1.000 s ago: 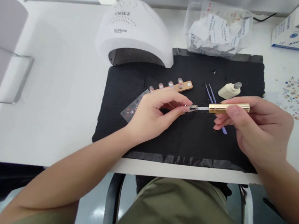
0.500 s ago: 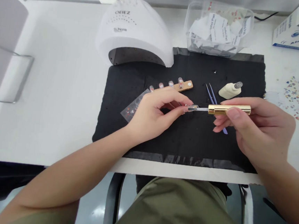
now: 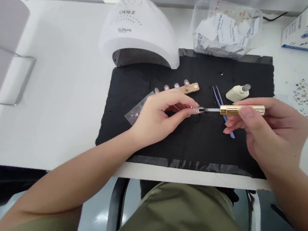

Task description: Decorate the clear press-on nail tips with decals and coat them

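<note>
Between the thumb and forefinger of my left hand [image 3: 161, 114] is a clear false nail [image 3: 199, 110], its tip pointing right. My right hand [image 3: 274, 129] is closed around the gold handle of a nail polish brush [image 3: 242, 110]. The brush's thin pale stem reaches left, and its bristles are at the tip of the false nail. Partly hidden by my left hand, a wooden stick [image 3: 191, 88] carries several decorated false nails. Lilac tweezers [image 3: 219, 97] lie partly behind the brush and my right fingers. A cream bottle [image 3: 237, 93] is just beyond my right hand.
A white nail lamp [image 3: 141, 28] stands at the back left of the black mat [image 3: 183, 147]. Behind the mat is a clear tub [image 3: 224, 49] of alcohol pad packets. An alcohol pad box [image 3: 306, 33] and scattered small decorations [image 3: 305, 93] are at right. A clear sachet [image 3: 134, 114] lies by my left hand.
My right hand has drawn the brush slightly right, so its bristles have slid from over the false nail to its tip. My left hand stays nearly still.
</note>
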The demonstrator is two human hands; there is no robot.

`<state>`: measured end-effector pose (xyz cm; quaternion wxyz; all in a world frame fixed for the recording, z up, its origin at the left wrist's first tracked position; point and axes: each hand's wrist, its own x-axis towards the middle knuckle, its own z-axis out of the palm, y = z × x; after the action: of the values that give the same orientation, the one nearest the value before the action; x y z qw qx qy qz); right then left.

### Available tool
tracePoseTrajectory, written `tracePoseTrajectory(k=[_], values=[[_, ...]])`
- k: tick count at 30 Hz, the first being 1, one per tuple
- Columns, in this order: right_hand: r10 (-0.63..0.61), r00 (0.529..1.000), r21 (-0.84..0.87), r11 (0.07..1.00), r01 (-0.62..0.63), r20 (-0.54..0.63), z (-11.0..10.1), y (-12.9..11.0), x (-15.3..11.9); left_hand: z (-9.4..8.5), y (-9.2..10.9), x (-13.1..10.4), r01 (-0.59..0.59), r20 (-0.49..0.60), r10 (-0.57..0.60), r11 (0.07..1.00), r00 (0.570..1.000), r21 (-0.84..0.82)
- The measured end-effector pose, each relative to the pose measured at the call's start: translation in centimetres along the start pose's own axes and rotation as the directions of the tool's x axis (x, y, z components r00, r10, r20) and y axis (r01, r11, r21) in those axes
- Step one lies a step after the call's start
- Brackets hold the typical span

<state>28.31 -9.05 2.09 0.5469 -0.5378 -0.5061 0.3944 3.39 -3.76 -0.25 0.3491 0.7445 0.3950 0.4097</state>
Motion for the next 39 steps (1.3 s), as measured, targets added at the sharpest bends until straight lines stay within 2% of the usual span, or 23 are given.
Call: tracePoseTrajectory(k=[9, 25, 33, 39], values=[[-0.035, 0.994, 0.039, 0.999, 0.031, 0.102, 0.30, -0.10, -0.21, 0.06, -0.28, -0.06, 0.014, 0.014, -0.015, 0.999, 1.000, 0.038], [0.014, 1.000, 0.033, 0.999, -0.015, 0.028, 0.33, -0.27, 0.16, -0.08, -0.17, 0.08, 0.013, 0.009, -0.013, 0.999, 1.000, 0.045], [-0.007, 1.000, -0.017, 1.000, 0.006, -0.016, 0.19, -0.21, 0.27, -0.12, -0.20, -0.01, 0.036, -0.002, -0.035, 0.999, 0.999, 0.026], [-0.032, 0.999, 0.048, 0.998, 0.033, -0.022, 0.36, -0.58, 0.14, -0.08, -0.21, 0.00, 0.018, -0.015, -0.018, 1.000, 1.000, 0.009]])
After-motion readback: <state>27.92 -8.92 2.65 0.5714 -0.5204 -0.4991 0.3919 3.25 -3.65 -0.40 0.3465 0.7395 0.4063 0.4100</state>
